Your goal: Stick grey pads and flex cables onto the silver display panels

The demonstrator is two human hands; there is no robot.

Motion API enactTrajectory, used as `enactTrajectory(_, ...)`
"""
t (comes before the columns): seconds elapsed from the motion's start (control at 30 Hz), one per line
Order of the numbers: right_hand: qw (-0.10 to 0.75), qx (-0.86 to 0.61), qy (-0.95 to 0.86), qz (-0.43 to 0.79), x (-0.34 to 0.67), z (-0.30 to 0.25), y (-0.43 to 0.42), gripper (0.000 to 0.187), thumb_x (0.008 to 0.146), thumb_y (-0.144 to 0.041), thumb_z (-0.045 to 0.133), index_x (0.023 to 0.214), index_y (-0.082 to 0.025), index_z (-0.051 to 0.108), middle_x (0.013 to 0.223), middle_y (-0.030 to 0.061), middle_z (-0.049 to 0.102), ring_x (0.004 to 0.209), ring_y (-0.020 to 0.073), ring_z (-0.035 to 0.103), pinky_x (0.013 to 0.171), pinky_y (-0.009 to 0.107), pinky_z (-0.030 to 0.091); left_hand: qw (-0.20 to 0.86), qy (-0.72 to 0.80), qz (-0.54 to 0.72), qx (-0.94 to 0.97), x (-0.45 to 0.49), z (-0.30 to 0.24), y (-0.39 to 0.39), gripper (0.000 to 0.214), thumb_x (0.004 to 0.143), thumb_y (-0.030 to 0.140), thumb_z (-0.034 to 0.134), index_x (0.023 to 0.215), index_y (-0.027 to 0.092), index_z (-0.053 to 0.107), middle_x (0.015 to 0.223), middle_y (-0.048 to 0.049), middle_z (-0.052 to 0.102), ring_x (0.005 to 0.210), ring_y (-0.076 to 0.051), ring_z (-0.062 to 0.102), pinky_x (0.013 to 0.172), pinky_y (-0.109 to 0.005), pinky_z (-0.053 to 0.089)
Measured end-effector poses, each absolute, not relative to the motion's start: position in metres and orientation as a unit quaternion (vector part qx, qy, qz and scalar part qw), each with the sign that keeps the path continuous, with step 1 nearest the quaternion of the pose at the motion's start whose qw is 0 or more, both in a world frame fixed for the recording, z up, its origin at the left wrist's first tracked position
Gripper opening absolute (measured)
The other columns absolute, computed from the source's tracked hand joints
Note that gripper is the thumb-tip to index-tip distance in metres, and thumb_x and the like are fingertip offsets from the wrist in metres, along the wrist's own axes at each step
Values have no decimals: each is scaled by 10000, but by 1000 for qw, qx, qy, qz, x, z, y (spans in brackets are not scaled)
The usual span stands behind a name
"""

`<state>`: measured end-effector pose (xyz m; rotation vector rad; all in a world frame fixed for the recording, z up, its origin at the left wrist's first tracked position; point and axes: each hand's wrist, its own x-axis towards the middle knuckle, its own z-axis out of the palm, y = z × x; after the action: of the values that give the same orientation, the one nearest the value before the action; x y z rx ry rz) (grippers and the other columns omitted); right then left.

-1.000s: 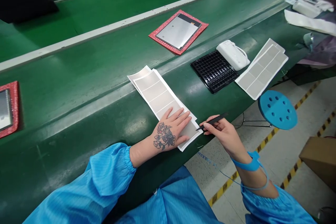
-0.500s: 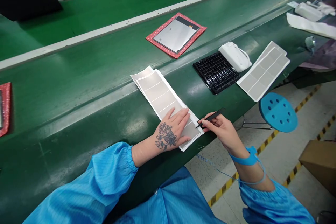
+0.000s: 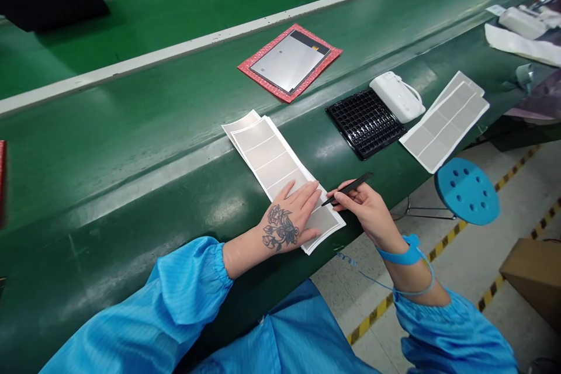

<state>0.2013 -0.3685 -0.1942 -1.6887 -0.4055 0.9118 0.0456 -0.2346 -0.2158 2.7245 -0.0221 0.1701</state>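
A stack of grey sticker sheets [image 3: 268, 155], divided by white lines, lies aslant near the front edge of the green bench. Flat across the lower part of the top sheet rests my left hand [image 3: 290, 219], its fingers spread. My right hand [image 3: 366, 204] grips black tweezers [image 3: 353, 184] like a pen. Their tip is at a white dividing line, just right of my left fingertips. Whether the tip has hold of a sticker edge I cannot tell.
Farther back, a display panel [image 3: 291, 61] lies on red bubble wrap. To the right are a black compartment tray [image 3: 366, 123], a white device [image 3: 397, 95] and more grey sheets [image 3: 447, 123]. A blue stool [image 3: 467, 190] stands beside the bench. The belt [image 3: 166, 90] runs behind.
The panel on red wrap has shifted slightly left against the bench. The tweezers' tip has moved up and left along the sheet towards my left fingers. My left hand stays on the sheets.
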Motion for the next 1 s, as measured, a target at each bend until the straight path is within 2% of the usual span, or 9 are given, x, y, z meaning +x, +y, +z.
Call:
enactTrajectory(0.13, 587, -710, -159, 355, 202, -197, -371, 429, 659, -525, 821, 849, -217, 591, 806, 32, 737, 716, 166, 692, 580, 274, 610, 195, 14, 82, 977, 46, -217, -235, 901, 807, 640, 610, 1376, -31, 417, 1511, -287, 350, 1437, -362, 306, 1164, -498, 309)
enactTrajectory(0.23, 604, -704, -161, 337, 198, -198, -370, 410, 659, -505, 828, 852, -226, 597, 824, 23, 742, 729, 154, 690, 586, 261, 615, 182, 33, 80, 980, 46, -216, -236, 959, 761, 664, 649, 1361, -53, 435, 1482, -298, 390, 1411, -389, 342, 1157, -507, 320)
enactTrajectory(0.37, 595, -718, -190, 308, 193, -198, -367, 379, 678, -495, 818, 850, -229, 608, 840, 32, 740, 770, 173, 695, 627, 295, 626, 157, 60, 71, 983, 45, -213, -238, 908, 784, 687, 601, 1377, 16, 456, 1458, -248, 456, 1377, -390, 396, 1159, -610, 242)
enactTrajectory(0.5, 583, -732, -202, 289, 193, -200, -364, 374, 686, -499, 809, 847, -225, 612, 814, 30, 730, 734, 175, 690, 632, 308, 620, 143, 77, 74, 984, 44, -211, -239, 906, 758, 714, 606, 1369, 57, 480, 1476, -248, 433, 1374, -409, 390, 1124, -663, 244)
enactTrajectory(0.83, 568, -749, -219, 261, 192, -202, -370, 346, 714, -488, 790, 844, -219, 615, 806, 26, 725, 684, 170, 698, 680, 329, 618, 129, 76, 70, 986, 44, -211, -240, 871, 801, 726, 531, 1373, 71, 479, 1486, -256, 413, 1388, -397, 372, 1130, -640, 223)
enactTrajectory(1.0, 572, -743, -222, 266, 191, -202, -371, 352, 703, -492, 797, 840, -226, 611, 804, 27, 737, 717, 180, 706, 694, 338, 622, 129, 77, 60, 987, 44, -210, -240, 898, 780, 726, 564, 1379, 63, 468, 1484, -259, 414, 1393, -399, 360, 1126, -651, 217)
